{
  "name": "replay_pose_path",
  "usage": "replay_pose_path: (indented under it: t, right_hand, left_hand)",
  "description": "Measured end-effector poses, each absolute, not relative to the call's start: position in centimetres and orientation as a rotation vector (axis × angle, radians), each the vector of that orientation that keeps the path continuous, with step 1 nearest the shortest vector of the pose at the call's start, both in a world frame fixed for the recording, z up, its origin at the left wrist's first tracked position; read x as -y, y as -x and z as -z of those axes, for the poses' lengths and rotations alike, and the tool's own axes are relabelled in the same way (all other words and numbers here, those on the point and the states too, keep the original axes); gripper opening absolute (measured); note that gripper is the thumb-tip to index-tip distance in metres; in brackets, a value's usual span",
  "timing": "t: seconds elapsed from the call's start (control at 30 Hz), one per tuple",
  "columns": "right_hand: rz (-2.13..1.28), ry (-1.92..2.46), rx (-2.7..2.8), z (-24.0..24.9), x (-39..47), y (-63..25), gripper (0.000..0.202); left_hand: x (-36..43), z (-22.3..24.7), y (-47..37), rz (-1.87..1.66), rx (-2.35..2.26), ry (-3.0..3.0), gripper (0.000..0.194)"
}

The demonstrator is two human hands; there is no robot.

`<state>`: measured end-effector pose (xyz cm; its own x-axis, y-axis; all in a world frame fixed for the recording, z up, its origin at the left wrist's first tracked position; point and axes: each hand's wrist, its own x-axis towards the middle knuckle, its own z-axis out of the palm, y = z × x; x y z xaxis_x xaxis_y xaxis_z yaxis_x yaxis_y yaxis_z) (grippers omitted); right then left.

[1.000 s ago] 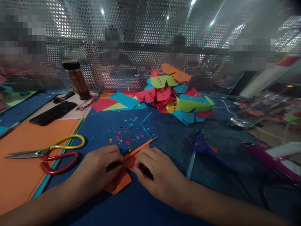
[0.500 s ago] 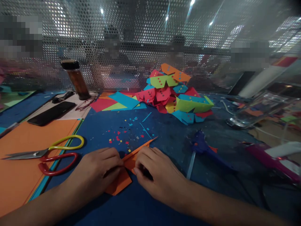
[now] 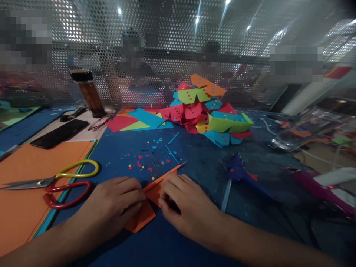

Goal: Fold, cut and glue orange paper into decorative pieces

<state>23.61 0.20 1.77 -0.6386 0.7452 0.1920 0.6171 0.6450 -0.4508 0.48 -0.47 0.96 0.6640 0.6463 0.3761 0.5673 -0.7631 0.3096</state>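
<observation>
Between my two hands lies a folded piece of orange paper (image 3: 154,193) on the blue table, its thin pointed end reaching up to the right. My left hand (image 3: 118,202) is closed over its left part, with a flap showing below the fingers. Curled fingers of my right hand (image 3: 185,205) pinch its right part. Just beyond the paper are small paper scraps (image 3: 140,163) in red, blue and yellow. To the left, scissors (image 3: 52,181) with one yellow and one red handle rest partly on a stack of orange paper (image 3: 19,215).
A pile of folded coloured paper pieces (image 3: 200,111) stands at the back, beside flat coloured sheets (image 3: 147,118). A blue glue gun (image 3: 239,170) lies at right, near a purple device (image 3: 319,189) and a clear container (image 3: 306,126). A phone (image 3: 59,133) and a bottle (image 3: 90,94) are at left.
Both hands stay on the orange paper in almost the same place. The camera view has shifted very slightly; nothing was taken up or let go.
</observation>
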Motion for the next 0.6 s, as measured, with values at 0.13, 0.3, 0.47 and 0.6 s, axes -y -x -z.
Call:
replay_pose_path:
  t: [0.13, 0.3, 0.47, 0.6]
  right_hand:
    - [-0.487, 1.073, 2.504, -1.65, -0.24, -23.57, 0.009]
    - [-0.478, 1.084, 2.506, -1.66, -0.08, -23.66, 0.008]
    - [-0.459, 1.077, 2.51, -1.69, -0.18, -23.57, 0.008]
    - [-0.447, 1.079, 2.521, -1.66, -0.27, -23.53, 0.008]
  left_hand:
    - [0.47, -0.99, -0.51, -0.714, -1.0, -2.717, 0.02]
    - [0.47, -0.93, -0.5, -0.72, -0.997, -2.707, 0.02]
    - [0.45, -1.02, -0.45, -0.718, -0.963, -2.754, 0.023]
    - [0.36, -1.24, -0.37, -0.733, -0.9, -2.785, 0.022]
